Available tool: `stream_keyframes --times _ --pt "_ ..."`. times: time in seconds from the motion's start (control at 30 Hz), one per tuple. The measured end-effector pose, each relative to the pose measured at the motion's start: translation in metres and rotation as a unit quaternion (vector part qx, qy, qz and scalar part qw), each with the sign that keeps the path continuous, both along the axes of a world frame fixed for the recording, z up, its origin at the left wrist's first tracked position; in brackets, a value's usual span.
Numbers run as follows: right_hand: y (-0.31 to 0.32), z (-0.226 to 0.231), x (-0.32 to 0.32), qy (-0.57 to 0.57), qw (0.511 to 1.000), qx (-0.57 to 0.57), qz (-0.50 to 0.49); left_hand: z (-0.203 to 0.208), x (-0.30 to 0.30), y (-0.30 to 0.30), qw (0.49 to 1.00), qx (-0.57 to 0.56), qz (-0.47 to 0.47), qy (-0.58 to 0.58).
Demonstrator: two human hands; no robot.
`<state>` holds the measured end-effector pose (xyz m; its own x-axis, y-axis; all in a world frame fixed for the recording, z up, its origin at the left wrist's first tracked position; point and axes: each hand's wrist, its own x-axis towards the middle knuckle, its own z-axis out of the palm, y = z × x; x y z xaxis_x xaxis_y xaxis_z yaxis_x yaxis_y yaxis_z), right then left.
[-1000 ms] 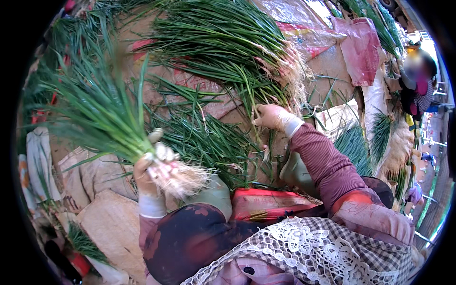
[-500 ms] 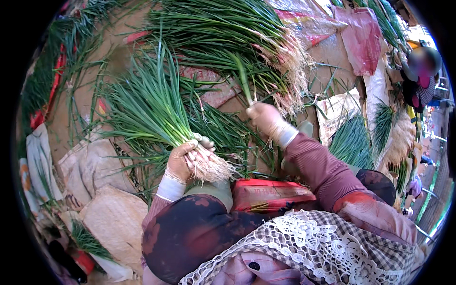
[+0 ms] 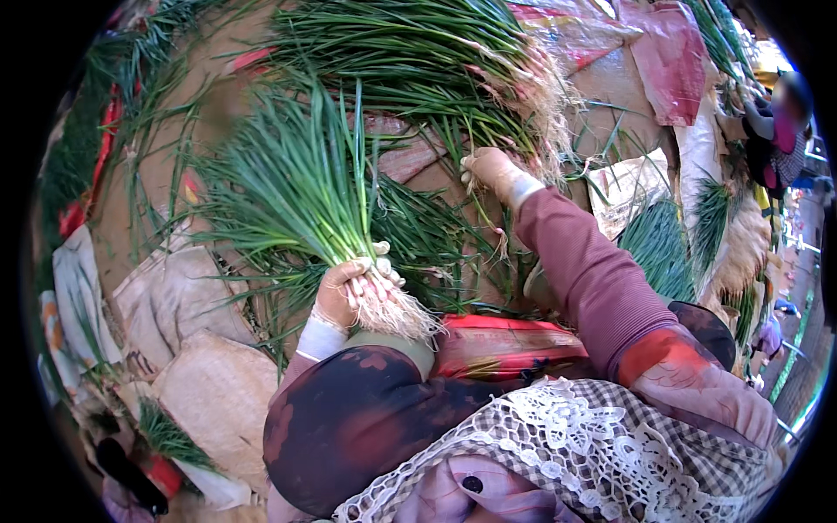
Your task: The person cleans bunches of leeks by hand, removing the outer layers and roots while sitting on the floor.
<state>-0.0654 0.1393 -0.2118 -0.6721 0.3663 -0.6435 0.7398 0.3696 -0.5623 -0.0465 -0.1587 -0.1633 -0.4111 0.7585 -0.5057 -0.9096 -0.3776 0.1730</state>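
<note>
My left hand (image 3: 349, 292), in a pale glove, is wrapped round a thick bunch of spring onions (image 3: 336, 200) near the root end. The green leaves fan up and away, while pinkish-white bulbs and stringy roots stick out below the fingers. My right hand (image 3: 493, 172), also gloved, is by the root end of a large pile of spring onions (image 3: 410, 52). Its fingers are curled closed. A thin stalk with a pinkish root end (image 3: 500, 237) trails below it; whether the fingers grip that stalk is unclear.
A red plastic-wrapped bundle (image 3: 510, 344) lies between my legs. Loose leaves cover the ground ahead. Beige sacks (image 3: 214, 392) lie at left, a white sack (image 3: 629, 185) and more spring onions (image 3: 660, 248) at right. Another person (image 3: 776, 135) is at far right.
My right hand has moved slightly up and to the right, towards the pile; the green stalk that stood up from it no longer shows there. The held bunch has shifted a little rightward.
</note>
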Motion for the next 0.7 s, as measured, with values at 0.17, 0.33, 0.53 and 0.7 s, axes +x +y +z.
stream_keyframes --times 0.17,0.33,0.53,0.7 --pt "-0.081 0.034 0.041 0.117 0.975 -0.151 0.113 0.000 0.005 0.008 0.995 -0.086 0.032 0.032" --pt "-0.125 0.039 0.067 0.001 0.934 -0.175 0.313 -0.027 0.007 -0.006 0.999 -0.053 0.009 -0.001" --pt "-0.111 0.043 0.033 0.008 0.898 -0.428 0.102 -0.010 0.010 0.004 0.999 -0.027 0.025 -0.023" --pt "-0.141 0.022 0.042 0.205 0.963 0.055 0.168 -0.009 0.008 -0.004 0.998 0.009 0.032 0.050"
